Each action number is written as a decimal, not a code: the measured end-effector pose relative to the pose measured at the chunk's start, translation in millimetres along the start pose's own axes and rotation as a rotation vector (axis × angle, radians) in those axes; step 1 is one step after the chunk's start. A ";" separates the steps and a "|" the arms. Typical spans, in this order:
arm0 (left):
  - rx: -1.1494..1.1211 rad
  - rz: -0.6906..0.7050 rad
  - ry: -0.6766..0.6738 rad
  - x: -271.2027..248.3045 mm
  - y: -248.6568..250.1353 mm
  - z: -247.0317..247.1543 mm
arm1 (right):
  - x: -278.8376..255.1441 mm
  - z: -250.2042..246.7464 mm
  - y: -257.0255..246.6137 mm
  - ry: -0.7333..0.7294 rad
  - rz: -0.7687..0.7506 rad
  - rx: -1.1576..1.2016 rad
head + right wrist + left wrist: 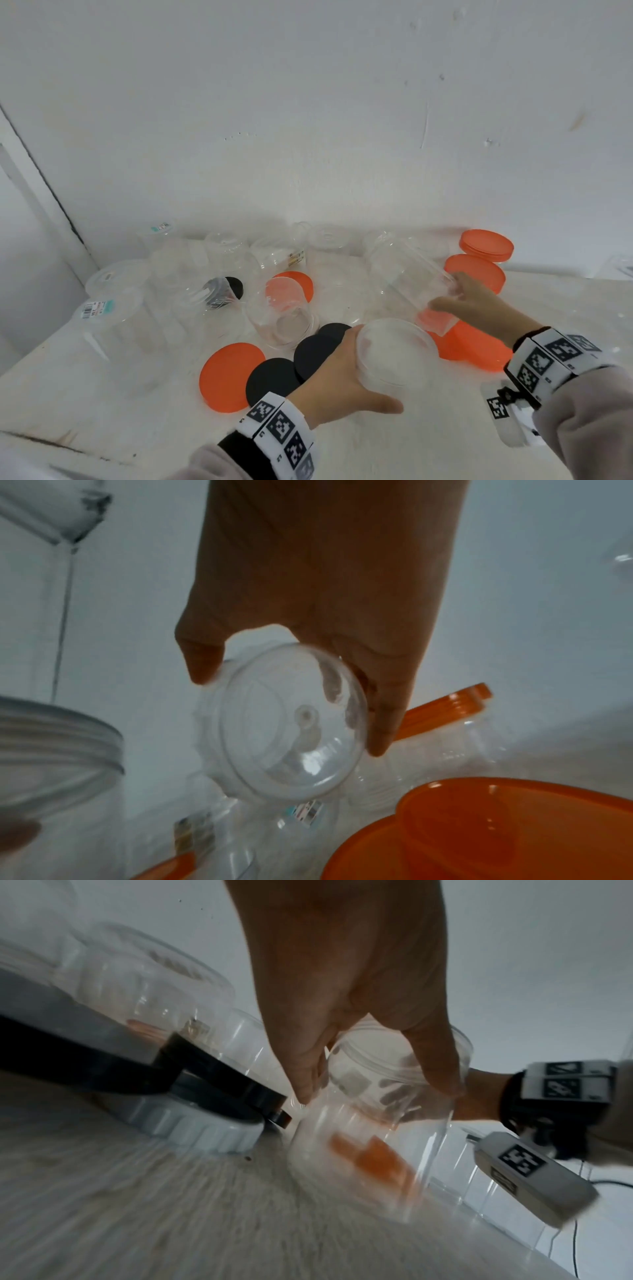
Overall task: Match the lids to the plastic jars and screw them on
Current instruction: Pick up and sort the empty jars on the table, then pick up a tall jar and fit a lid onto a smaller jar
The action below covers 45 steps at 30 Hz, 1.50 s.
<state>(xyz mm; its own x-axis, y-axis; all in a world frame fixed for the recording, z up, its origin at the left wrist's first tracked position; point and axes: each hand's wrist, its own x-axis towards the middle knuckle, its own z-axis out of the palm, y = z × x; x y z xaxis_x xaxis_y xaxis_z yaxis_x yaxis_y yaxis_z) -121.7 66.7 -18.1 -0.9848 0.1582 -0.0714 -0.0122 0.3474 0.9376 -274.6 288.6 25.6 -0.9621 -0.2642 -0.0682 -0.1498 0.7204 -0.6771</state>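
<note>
White table (428, 445), jars and loose lids scattered. Right hand (479, 308) grips a clear jar (411, 277) by its base, tilted, long axis up-left, mouth away. Left hand (342, 373) grasps a wide clear jar (394, 356) just below it, nearer the black lids (298, 363).

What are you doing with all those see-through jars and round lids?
A person is matching lids to plastic jars. Their left hand grips a clear jar by its open mouth, and their right hand holds another clear jar tilted above the table. Neither jar has a lid on yet. Orange lids and black lids lie loose on the table, with more empty jars behind them.
</note>
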 end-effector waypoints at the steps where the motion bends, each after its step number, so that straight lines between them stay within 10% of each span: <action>1: -0.025 -0.006 0.027 5.2 2.4 0.6 | -4.1 -6.6 6.0 0.011 0.019 0.088; 18: 0.205 -0.046 0.336 109.1 25.3 9.0 | -64.1 -40.5 60.5 0.009 0.137 0.907; 31: 1.178 -0.401 -0.068 80.9 69.9 -79.3 | -90.4 -24.8 52.2 -0.325 -0.086 1.025; 36: 1.089 -0.649 -0.136 64.8 65.4 -120.2 | -94.3 -20.5 42.7 -0.292 -0.049 1.062; 45: 1.030 -0.654 -0.078 54.8 43.3 -135.3 | -97.7 -10.5 34.5 -0.367 -0.045 1.120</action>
<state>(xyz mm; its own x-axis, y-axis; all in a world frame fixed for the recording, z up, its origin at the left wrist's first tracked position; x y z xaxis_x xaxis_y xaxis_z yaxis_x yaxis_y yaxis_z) -199.7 -34.7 64.7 -0.8308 -0.2782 -0.4821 -0.3237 0.9461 0.0119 -188.2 346.0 16.6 -0.8103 -0.5754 -0.1107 0.2777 -0.2107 -0.9373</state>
